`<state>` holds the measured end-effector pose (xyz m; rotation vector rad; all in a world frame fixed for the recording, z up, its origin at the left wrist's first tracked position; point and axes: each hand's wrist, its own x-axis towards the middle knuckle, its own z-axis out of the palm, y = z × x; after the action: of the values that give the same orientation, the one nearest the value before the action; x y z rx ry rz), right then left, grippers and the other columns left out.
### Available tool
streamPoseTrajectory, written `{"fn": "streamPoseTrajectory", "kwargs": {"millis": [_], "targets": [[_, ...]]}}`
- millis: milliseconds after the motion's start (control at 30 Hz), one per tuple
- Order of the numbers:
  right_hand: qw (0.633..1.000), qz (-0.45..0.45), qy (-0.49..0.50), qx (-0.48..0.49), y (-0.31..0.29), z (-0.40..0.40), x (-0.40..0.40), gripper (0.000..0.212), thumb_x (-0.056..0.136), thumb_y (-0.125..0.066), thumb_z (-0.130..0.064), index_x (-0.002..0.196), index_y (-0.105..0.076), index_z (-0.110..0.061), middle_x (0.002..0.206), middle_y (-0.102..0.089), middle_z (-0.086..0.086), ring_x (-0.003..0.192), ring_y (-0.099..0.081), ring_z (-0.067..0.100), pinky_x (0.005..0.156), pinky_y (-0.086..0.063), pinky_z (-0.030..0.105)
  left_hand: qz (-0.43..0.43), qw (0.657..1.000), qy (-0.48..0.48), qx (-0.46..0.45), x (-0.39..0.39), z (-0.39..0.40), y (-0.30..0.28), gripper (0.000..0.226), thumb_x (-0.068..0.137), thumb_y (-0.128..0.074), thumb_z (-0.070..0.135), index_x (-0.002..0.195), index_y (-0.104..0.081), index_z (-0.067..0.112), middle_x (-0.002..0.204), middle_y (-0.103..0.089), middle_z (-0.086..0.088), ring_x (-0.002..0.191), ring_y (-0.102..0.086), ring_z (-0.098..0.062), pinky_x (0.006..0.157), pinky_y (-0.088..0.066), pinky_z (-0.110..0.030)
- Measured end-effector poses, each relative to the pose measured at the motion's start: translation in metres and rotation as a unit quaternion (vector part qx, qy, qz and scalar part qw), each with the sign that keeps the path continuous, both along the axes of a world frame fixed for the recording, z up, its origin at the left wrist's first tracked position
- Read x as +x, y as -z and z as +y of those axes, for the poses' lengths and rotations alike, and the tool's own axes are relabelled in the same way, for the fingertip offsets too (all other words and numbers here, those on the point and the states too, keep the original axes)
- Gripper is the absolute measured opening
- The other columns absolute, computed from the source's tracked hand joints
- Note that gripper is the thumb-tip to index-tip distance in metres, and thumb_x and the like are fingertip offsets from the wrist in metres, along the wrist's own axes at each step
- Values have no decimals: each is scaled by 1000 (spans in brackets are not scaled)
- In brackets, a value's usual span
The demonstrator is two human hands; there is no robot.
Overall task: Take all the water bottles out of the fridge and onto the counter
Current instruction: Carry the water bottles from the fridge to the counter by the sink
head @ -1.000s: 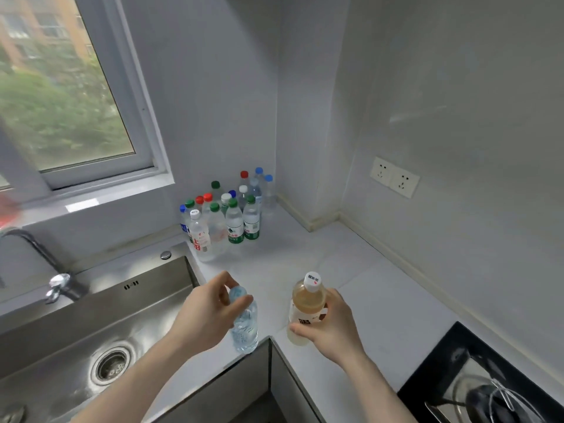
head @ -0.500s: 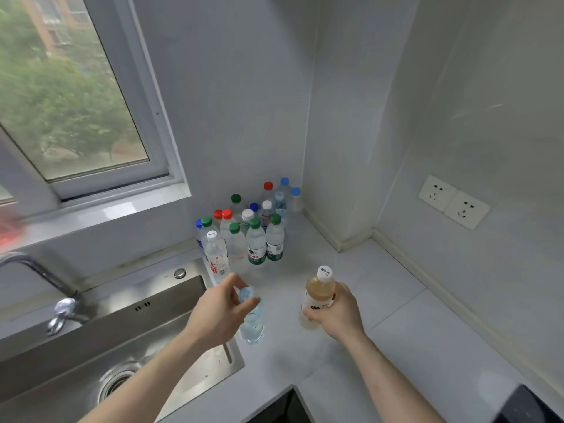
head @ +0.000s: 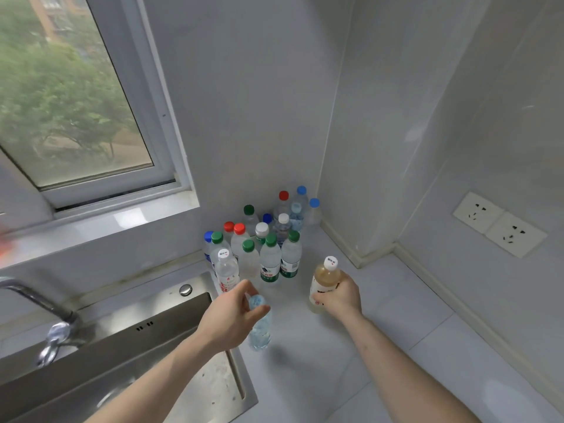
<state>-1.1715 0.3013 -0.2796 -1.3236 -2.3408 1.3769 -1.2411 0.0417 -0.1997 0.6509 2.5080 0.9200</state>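
My left hand [head: 230, 319] grips a small clear bottle with a pale blue cap [head: 260, 329] by its neck, just above the white counter [head: 396, 346] beside the sink. My right hand [head: 340, 296] holds a bottle of tan liquid with a white cap [head: 325, 277] by its body, upright, low over the counter. Just beyond both hands, several water bottles [head: 270, 261] with green, red, blue and white caps stand clustered in the corner by the wall.
A steel sink [head: 128, 355] with a tap [head: 52, 319] lies at the left, its rim under my left forearm. A window [head: 76, 102] is above it. Two wall sockets [head: 499, 224] sit on the right wall.
Both hands have carried their bottles forward, nearer to the bottle cluster in the corner. The view has moved closer and the counter's front edge is out of sight.
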Motion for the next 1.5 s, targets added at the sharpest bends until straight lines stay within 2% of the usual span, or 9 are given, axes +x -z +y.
{"fn": "streamPoseTrajectory", "kwargs": {"millis": [233,500,800,933,1067,1200,1333,1400,1500], "targets": [[1000,-5,9,-17,3,28,-58,38,67,-84,-9,100,-70,-21,93,-71,-3,88,-68,24,74,-53,29,-27,1000,-14,-7,-27,26,20,30,85,-68,60,93,-52,36,80,-67,6,70,-70,-13,67,-60,-45],[1000,-10,8,-28,36,49,-107,49,60,-87,-9,104,-71,-21,100,-77,0,92,-73,24,81,-60,33,-52,998,-29,-6,-45,45,38,32,81,-67,61,90,-51,34,74,-65,6,66,-68,-14,66,-58,-48],[997,47,-47,-30,44,59,-145,45,76,-86,-10,111,-63,-27,108,-71,-5,100,-68,22,88,-55,35,-55,998,-40,-9,-54,56,50,29,82,-68,58,91,-50,37,74,-65,6,68,-68,-13,66,-57,-45],[992,57,-97,-51,41,64,-140,56,82,-81,-2,131,-62,-25,115,-66,-6,114,-67,21,97,-56,39,-54,998,-26,-14,-58,59,53,29,84,-67,60,93,-50,38,76,-66,7,68,-68,-12,67,-58,-47],[994,31,-97,-44,39,56,-114,75,85,-63,10,154,-44,-14,141,-54,-1,125,-58,21,108,-49,37,-52,998,0,-23,-60,71,51,27,88,-68,56,96,-50,38,79,-66,7,71,-69,-12,70,-58,-44],[986,-3,-164,10,59,38,-70,83,78,-55,13,154,-43,-19,150,-50,2,136,-53,20,111,-48,37,-38,998,27,-35,-61,86,48,28,92,-66,55,105,-53,35,84,-66,8,76,-69,-14,72,-57,-42],[950,-33,-311,-11,67,17,-29,66,79,-73,-14,138,-57,-37,136,-60,-17,126,-57,5,106,-51,35,-9,997,61,-54,-58,107,47,31,93,-66,52,112,-53,31,85,-65,6,84,-62,-22,75,-54,-42],[959,-14,-282,-30,69,12,-20,59,71,-79,-31,124,-59,-44,124,-67,-19,113,-63,1,96,-57,35,5,995,79,-62,-55,120,47,32,91,-65,55,112,-51,35,91,-67,4,87,-63,-24,76,-55,-42],[977,21,-213,-25,70,11,-19,66,64,-86,-45,124,-59,-45,118,-70,-18,105,-67,0,86,-59,29,16,992,103,-74,-51,135,48,33,90,-64,53,115,-53,35,101,-69,2,92,-64,-25,79,-56,-42]]}}
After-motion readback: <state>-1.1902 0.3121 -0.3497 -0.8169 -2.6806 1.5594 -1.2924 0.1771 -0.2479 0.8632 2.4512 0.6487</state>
